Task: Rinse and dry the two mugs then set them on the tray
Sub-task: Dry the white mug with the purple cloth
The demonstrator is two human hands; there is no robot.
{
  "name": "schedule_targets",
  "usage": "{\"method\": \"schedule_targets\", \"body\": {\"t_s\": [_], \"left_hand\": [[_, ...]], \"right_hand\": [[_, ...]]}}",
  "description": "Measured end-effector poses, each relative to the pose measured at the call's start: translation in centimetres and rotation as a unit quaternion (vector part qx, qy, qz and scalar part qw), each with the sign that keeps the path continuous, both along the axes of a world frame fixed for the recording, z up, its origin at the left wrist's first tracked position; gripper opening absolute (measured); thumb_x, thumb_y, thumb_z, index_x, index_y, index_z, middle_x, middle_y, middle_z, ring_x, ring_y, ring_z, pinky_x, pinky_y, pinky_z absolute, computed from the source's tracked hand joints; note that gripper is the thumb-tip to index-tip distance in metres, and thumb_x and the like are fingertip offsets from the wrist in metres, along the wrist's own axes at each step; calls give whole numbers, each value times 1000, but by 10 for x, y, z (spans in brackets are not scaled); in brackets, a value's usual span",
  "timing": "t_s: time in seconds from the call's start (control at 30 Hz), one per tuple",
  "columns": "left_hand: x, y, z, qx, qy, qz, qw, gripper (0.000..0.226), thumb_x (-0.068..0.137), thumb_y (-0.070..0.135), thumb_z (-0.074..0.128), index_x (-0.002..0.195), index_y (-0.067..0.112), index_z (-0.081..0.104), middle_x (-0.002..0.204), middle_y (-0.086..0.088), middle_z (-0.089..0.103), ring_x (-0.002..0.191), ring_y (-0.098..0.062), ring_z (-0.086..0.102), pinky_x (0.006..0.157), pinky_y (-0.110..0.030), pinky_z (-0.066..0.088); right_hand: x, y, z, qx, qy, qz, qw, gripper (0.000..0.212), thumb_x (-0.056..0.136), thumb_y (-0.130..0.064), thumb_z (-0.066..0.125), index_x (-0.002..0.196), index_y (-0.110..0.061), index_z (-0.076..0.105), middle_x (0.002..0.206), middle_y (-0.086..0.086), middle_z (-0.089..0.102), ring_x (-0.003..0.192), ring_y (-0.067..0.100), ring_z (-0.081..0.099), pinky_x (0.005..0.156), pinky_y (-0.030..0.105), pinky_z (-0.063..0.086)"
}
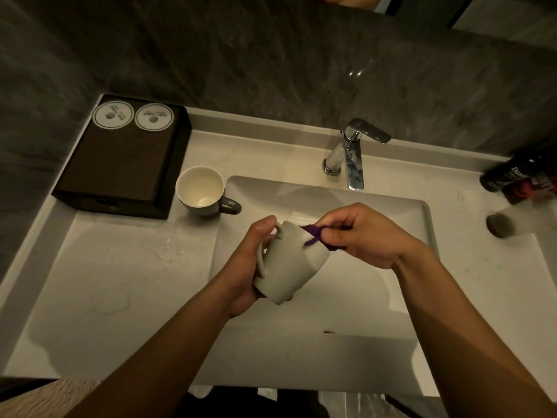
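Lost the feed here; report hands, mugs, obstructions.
Left hand grips tilted mug over sink. Right hand pinches purple cloth at its rim. Second mug upright beside tray.

- left hand (pixel 245 267) is cupped round the grey mug (pixel 286 267), thumb up by the handle
- right hand (pixel 364 236) has its fingers curled, pinching a purple cloth (pixel 312 232) at the mug's far end
- both forearms are bare, angling in from the bottom corners, hands nearly meeting

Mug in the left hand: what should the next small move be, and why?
Probably push the purple cloth deeper into the mug and twist. The left hand holds the mug tilted over the sink, and the right hand pinches the cloth just at its mouth.
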State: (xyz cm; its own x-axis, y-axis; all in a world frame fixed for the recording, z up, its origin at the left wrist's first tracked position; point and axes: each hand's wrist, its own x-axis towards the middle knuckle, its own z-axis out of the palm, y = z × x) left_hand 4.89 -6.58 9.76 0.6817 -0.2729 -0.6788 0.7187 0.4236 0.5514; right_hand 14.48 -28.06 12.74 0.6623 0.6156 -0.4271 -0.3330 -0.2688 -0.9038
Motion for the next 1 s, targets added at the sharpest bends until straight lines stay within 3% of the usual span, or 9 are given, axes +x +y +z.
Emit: {"method": "schedule_targets", "body": {"t_s": [0.1,0.27,0.43,0.53,0.67,0.77,0.83,0.87,1.0], "left_hand": [[-1,2,-2,-38,23,25,999,99,65,78,67,140,14,60,131,-33,65,93,-46,68,72,-45,56],[7,2,-1,-10,42,128,991,86,77,76,63,133,11,65,112,-25,73,86,-38,68,76,-44,54],[23,-10,13,-19,29,206,978,60,87,74,53,94,22,82,102,-14,77,95,-32,67,95,-48,49],[26,-12,10,-55,17,193,979,81,82,77,60,131,14,69,126,-19,74,119,-35,69,113,-53,47],[22,-16,10,-124,-9,197,973,89,82,73,65,144,9,58,137,-26,66,126,-42,65,116,-56,44],[19,-25,13,-126,-7,215,968,87,81,73,64,140,9,62,134,-24,69,125,-41,67,115,-56,45],[18,-29,13,-109,-7,239,965,86,80,74,63,137,10,64,132,-24,70,122,-40,68,113,-58,47],[18,-30,14,-102,-14,245,964,86,79,75,63,137,12,64,132,-23,70,122,-40,68,111,-59,49],[16,-32,17,-51,-41,239,969,78,75,69,62,130,15,67,122,-22,75,111,-37,74,97,-52,59]], "right_hand": [[0,-1,5,12,-33,-113,993,11,88,-6,67,93,-8,76,84,8,77,79,17,71,77,26,57],[-23,22,13,-55,-283,-286,914,11,99,-5,60,96,-14,66,87,3,70,80,10,66,77,24,54],[-71,55,-9,-82,-446,-229,861,12,94,-22,60,103,-29,64,110,-21,56,115,13,53,98,31,46],[-90,65,-27,-76,-436,-181,879,17,93,-19,69,104,-30,64,139,-14,46,145,15,33,112,47,42],[-93,64,-35,-92,-396,-141,903,6,93,-29,71,98,-31,72,171,-4,13,159,26,-1,119,65,26],[-90,68,-22,-29,-290,-218,931,27,102,-23,53,95,-33,77,168,-19,19,157,15,15,120,53,33],[-87,69,-18,-12,-306,-269,913,30,105,-22,45,111,-25,74,167,-15,26,152,10,28,116,42,42],[-85,69,-19,0,-312,-292,904,27,105,-19,49,125,-20,67,167,-10,26,151,10,31,114,43,45],[-80,69,-19,8,-280,-324,904,71,96,-8,65,156,-23,32,170,-11,11,153,7,24,111,42,48]]}}
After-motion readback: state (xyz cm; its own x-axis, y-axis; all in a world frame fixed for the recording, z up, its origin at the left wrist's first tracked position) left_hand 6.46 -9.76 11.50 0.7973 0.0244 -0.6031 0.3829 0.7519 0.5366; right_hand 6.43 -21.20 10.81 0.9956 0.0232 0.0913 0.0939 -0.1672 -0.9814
